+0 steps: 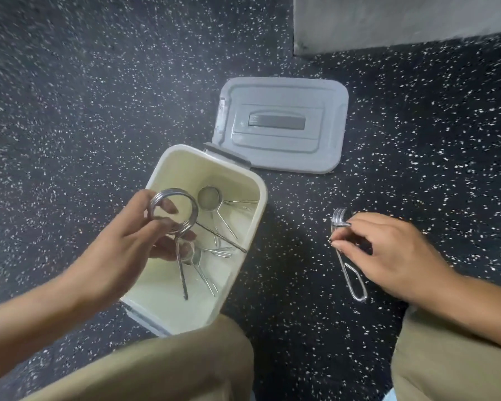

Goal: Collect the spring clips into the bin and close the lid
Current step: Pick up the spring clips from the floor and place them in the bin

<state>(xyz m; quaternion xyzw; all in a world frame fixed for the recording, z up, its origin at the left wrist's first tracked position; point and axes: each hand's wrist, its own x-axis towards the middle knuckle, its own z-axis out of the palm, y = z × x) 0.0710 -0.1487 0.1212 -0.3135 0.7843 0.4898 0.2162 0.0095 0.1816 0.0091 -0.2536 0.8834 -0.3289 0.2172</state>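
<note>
Spring clip (174,215) is gripped by left hand (133,244) directly above bin (255,227), handles hanging below the fingers; 1 floor clip (349,264) is pinched under right hand (388,253).

A cream bin (245,227) and grey lid (282,127) lie on black white-speckled floor (84,96), with silver clips (349,267).

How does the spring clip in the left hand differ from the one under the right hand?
The left hand holds its spring clip lifted above the open bin, coil ring facing the camera. The right hand pinches the other spring clip, which lies on the speckled floor outside the bin. Both are shiny metal wire.
</note>
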